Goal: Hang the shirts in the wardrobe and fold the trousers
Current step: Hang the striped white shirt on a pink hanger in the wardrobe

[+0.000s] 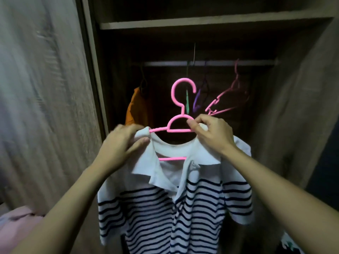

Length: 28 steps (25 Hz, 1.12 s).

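A white polo shirt with dark blue stripes [176, 208] hangs on a pink plastic hanger [180, 107], held up in front of the open wardrobe. My left hand [122, 142] pinches the shirt's left shoulder and collar at the hanger's left arm. My right hand [211, 134] grips the hanger's right side together with the collar. The hanger's hook points up, below the metal rail [211, 63].
An orange shirt [136, 109] hangs at the rail's left. Empty pink [227, 99], purple [199, 99] and green [187, 102] hangers hang to the right. A shelf [201, 23] spans above. A wardrobe door [45, 107] stands left; pink cloth [16, 222] lies at lower left.
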Each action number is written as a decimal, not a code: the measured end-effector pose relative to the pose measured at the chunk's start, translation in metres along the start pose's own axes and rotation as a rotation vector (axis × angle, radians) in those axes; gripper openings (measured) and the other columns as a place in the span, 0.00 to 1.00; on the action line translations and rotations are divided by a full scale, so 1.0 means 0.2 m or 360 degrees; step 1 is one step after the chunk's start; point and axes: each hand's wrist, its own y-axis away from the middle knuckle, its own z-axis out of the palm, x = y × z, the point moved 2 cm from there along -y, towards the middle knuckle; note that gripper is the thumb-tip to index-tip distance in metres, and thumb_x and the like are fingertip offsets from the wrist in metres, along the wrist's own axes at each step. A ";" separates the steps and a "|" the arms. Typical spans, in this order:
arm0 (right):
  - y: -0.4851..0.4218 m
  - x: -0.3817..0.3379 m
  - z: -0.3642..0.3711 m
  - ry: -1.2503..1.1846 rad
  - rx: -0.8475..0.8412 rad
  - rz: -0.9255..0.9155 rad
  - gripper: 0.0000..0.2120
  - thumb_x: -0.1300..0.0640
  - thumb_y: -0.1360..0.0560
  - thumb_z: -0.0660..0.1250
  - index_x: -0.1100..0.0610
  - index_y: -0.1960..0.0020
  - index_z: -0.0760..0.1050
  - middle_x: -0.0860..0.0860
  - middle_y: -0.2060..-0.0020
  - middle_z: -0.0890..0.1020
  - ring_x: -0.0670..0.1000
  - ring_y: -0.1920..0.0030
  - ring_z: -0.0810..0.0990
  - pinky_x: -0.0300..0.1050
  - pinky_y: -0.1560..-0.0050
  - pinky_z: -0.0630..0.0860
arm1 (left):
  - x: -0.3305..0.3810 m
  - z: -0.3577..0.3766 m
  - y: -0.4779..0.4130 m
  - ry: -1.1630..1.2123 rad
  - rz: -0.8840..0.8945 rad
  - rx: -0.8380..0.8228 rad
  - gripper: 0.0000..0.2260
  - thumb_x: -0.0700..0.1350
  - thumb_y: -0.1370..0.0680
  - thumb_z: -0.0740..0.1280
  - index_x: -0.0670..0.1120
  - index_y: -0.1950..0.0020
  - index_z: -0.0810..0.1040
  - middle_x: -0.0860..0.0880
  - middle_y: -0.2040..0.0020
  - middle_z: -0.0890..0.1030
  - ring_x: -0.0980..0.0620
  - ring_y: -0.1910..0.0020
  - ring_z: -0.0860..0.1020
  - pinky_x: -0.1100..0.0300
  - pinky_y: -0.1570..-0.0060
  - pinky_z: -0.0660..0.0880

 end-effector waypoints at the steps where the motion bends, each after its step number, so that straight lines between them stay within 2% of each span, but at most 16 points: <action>1: 0.00 -0.01 0.00 -0.0001 -0.0003 -0.0037 0.25 0.28 0.32 0.53 0.46 0.59 0.77 0.46 0.68 0.82 0.47 0.63 0.79 0.46 0.61 0.72 | 0.00 -0.01 0.00 0.0172 -0.0003 -0.0074 0.21 0.66 0.26 0.54 0.54 0.45 0.75 0.53 0.59 0.79 0.54 0.59 0.75 0.55 0.63 0.70; 3: -0.01 -0.03 -0.02 0.0081 -0.0034 -0.0165 0.27 0.27 0.31 0.49 0.46 0.58 0.77 0.46 0.69 0.82 0.46 0.64 0.79 0.44 0.63 0.70 | -0.02 -0.02 0.01 0.0431 0.0006 -0.0138 0.14 0.64 0.25 0.56 0.58 0.51 0.74 0.55 0.63 0.78 0.57 0.63 0.77 0.59 0.66 0.72; 6: -0.04 0.02 -0.07 0.0330 -0.0060 -0.0261 0.32 0.27 0.32 0.43 0.48 0.57 0.76 0.47 0.69 0.79 0.50 0.62 0.79 0.44 0.66 0.62 | -0.08 -0.05 0.01 0.0584 -0.0068 -0.0096 0.07 0.58 0.24 0.60 0.59 0.52 0.75 0.54 0.62 0.80 0.57 0.61 0.78 0.61 0.65 0.72; 9: -0.05 0.12 -0.12 0.0471 -0.0051 -0.0207 0.35 0.28 0.32 0.41 0.52 0.58 0.76 0.47 0.68 0.78 0.53 0.60 0.79 0.44 0.65 0.63 | -0.13 -0.05 0.04 0.0659 -0.0146 -0.0044 0.12 0.60 0.25 0.60 0.56 0.51 0.78 0.54 0.61 0.81 0.59 0.62 0.78 0.62 0.65 0.72; 11: -0.04 0.16 -0.13 0.0491 -0.0078 -0.0167 0.34 0.28 0.33 0.42 0.53 0.60 0.75 0.46 0.68 0.78 0.51 0.61 0.77 0.45 0.64 0.64 | -0.13 -0.05 0.05 0.0717 -0.0159 -0.0039 0.17 0.61 0.26 0.60 0.53 0.49 0.80 0.52 0.59 0.83 0.57 0.59 0.79 0.59 0.62 0.74; 12: -0.03 0.19 -0.12 0.0411 -0.0128 -0.0144 0.33 0.26 0.33 0.43 0.52 0.62 0.74 0.45 0.69 0.76 0.49 0.63 0.75 0.45 0.65 0.63 | -0.13 -0.06 0.05 0.0738 -0.0156 -0.0046 0.18 0.61 0.26 0.60 0.53 0.47 0.80 0.52 0.57 0.83 0.57 0.58 0.80 0.58 0.60 0.75; 14: -0.02 0.25 -0.12 -0.0037 -0.0365 -0.0076 0.34 0.22 0.34 0.45 0.49 0.66 0.72 0.42 0.72 0.74 0.43 0.68 0.72 0.45 0.65 0.66 | -0.14 -0.07 0.05 0.0742 -0.0161 -0.0058 0.16 0.61 0.26 0.60 0.56 0.46 0.79 0.55 0.55 0.83 0.59 0.56 0.80 0.60 0.59 0.75; 15: -0.02 0.28 -0.12 -0.0296 -0.0492 0.0001 0.33 0.20 0.36 0.45 0.47 0.65 0.74 0.39 0.70 0.76 0.39 0.67 0.74 0.42 0.62 0.69 | -0.16 -0.07 0.05 0.0737 -0.0171 -0.0058 0.13 0.60 0.25 0.61 0.58 0.47 0.79 0.56 0.56 0.83 0.61 0.55 0.79 0.62 0.60 0.75; 17: 0.00 0.33 -0.11 -0.0550 -0.0700 0.0132 0.33 0.21 0.36 0.49 0.44 0.55 0.78 0.38 0.56 0.81 0.34 0.56 0.78 0.35 0.50 0.72 | -0.18 -0.06 0.05 0.0731 -0.0183 -0.0066 0.06 0.55 0.24 0.63 0.61 0.49 0.77 0.60 0.55 0.82 0.63 0.56 0.79 0.68 0.63 0.74; 18: 0.01 0.34 -0.10 -0.0516 -0.0745 0.0081 0.30 0.24 0.33 0.52 0.46 0.51 0.78 0.40 0.53 0.81 0.35 0.54 0.77 0.37 0.46 0.72 | -0.18 -0.06 0.05 0.0737 -0.0172 -0.0071 0.05 0.53 0.24 0.63 0.62 0.50 0.77 0.62 0.53 0.81 0.63 0.56 0.79 0.71 0.64 0.74; 20: 0.02 0.34 -0.08 -0.0348 -0.0730 -0.0034 0.24 0.33 0.29 0.54 0.51 0.52 0.76 0.44 0.58 0.79 0.39 0.57 0.76 0.47 0.49 0.73 | -0.17 -0.06 0.04 0.0799 -0.0164 -0.0125 0.06 0.53 0.22 0.63 0.59 0.50 0.79 0.63 0.53 0.81 0.65 0.57 0.79 0.71 0.62 0.74; 21: 0.02 0.33 -0.07 -0.0301 -0.0681 -0.0036 0.23 0.34 0.29 0.54 0.51 0.53 0.75 0.44 0.61 0.78 0.42 0.59 0.75 0.51 0.51 0.73 | -0.17 -0.06 0.03 0.0832 -0.0179 -0.0171 0.07 0.53 0.22 0.62 0.57 0.50 0.79 0.62 0.53 0.81 0.64 0.58 0.79 0.70 0.62 0.74; 23: 0.00 0.33 -0.08 -0.0295 -0.0587 0.0007 0.21 0.32 0.30 0.53 0.47 0.54 0.74 0.43 0.62 0.78 0.45 0.58 0.76 0.55 0.50 0.73 | -0.22 -0.07 -0.01 0.0878 -0.0257 -0.0262 0.11 0.55 0.21 0.59 0.55 0.52 0.80 0.61 0.57 0.82 0.64 0.59 0.80 0.69 0.62 0.75; 26: -0.02 0.33 -0.08 -0.0414 -0.0517 0.0061 0.22 0.30 0.31 0.55 0.46 0.51 0.75 0.44 0.60 0.80 0.49 0.56 0.78 0.59 0.49 0.74 | -0.29 -0.08 -0.06 0.0783 -0.0349 -0.0331 0.19 0.67 0.25 0.55 0.56 0.54 0.78 0.55 0.60 0.82 0.61 0.61 0.79 0.64 0.61 0.74; 28: -0.02 0.34 -0.08 -0.0449 -0.0456 0.0065 0.27 0.26 0.32 0.55 0.46 0.51 0.75 0.44 0.62 0.79 0.49 0.57 0.78 0.59 0.50 0.74 | -0.31 -0.08 -0.05 0.0658 -0.0227 -0.0336 0.18 0.71 0.30 0.55 0.62 0.53 0.76 0.59 0.56 0.81 0.63 0.56 0.79 0.66 0.59 0.73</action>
